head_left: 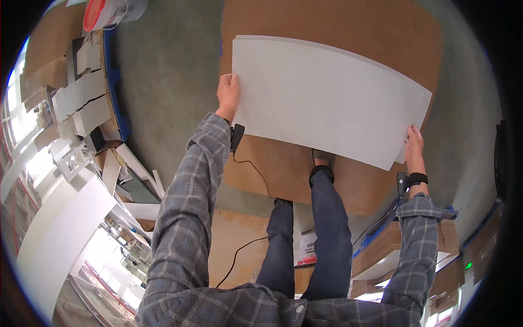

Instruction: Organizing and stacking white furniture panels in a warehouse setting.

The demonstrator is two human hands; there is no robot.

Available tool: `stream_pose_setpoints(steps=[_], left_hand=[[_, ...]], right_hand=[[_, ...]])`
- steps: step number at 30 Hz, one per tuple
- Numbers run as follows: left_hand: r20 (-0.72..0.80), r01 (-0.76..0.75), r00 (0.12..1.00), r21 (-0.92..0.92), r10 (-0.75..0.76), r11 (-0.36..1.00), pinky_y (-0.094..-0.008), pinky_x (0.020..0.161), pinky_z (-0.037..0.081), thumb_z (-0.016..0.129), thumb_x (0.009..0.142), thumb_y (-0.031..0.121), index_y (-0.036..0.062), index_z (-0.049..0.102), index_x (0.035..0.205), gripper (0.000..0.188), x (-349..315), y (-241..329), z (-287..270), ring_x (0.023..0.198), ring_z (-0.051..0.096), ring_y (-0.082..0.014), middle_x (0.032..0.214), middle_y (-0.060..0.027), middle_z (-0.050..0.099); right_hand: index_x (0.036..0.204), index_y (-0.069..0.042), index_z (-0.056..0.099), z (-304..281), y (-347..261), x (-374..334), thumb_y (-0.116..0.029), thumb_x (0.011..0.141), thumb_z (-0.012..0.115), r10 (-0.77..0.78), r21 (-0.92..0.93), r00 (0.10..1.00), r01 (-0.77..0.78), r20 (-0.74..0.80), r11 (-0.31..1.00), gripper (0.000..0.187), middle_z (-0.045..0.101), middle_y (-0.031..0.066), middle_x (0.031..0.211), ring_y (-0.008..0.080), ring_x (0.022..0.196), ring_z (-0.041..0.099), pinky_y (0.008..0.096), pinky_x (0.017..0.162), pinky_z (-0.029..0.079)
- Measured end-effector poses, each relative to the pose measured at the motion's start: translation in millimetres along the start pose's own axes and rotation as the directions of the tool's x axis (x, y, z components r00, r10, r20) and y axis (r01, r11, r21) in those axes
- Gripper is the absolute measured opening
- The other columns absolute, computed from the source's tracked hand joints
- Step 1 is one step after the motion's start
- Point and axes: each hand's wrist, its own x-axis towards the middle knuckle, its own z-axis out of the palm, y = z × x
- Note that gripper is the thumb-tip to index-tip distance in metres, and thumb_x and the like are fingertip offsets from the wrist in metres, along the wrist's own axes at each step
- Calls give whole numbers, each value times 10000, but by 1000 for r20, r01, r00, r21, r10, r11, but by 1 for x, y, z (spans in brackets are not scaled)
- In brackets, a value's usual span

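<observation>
A large white panel [327,98] stretches between my hands, above a brown board on the floor. Along its far edge and by its right corner a second layer shows, so at least two panels lie together. My left hand [228,95] grips the left edge, thumb on top and the other fingers mostly hidden. At the right edge, near the close corner, my right hand [414,144] is closed on the panel too. Whether the panels touch the brown board [338,185] beneath cannot be made out.
My legs [329,229] stand just this side of the panels, one foot partly under them. Cables run from the wrist devices. A pallet of white and grey offcuts [90,103] lies left; a white bucket [117,12] is far left. Stacked brown boards [381,245] stand near right.
</observation>
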Motion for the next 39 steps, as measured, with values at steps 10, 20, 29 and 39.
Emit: stream_pose_setpoints(steps=[10,20,29,39], left_hand=[[-26,-7,1000,101,10,995,-357,821,464,576,882,301,-7,602,1060,356,12,0,3,917,604,-253,967,-153,640],[-59,-66,995,137,75,988,-381,786,481,611,857,308,20,621,1058,351,23,-19,4,845,618,-271,904,-145,647],[75,-14,997,94,7,995,-308,846,466,605,884,346,13,543,1195,460,35,-30,-7,953,597,-173,1055,-95,641],[83,17,996,55,-21,998,-308,880,441,608,904,307,-4,448,1290,521,31,-32,3,1019,552,-168,1150,-99,586]], right_hand=[[1337,-67,485,13,-1,6,-274,857,651,-55,-32,998,54,-26,998,549,541,60,1241,172,1085,502,340,926,394],[1387,-73,417,20,2,1,-297,874,627,-52,40,997,50,57,998,599,427,107,1393,282,1279,376,452,1039,308],[1278,-25,530,46,-5,-20,-257,836,652,-109,-63,991,104,-80,993,513,600,61,1123,159,992,541,292,841,439],[1234,49,521,41,-15,-12,-218,832,658,-281,-305,959,254,-46,918,502,589,151,1199,202,1071,567,310,901,448]])
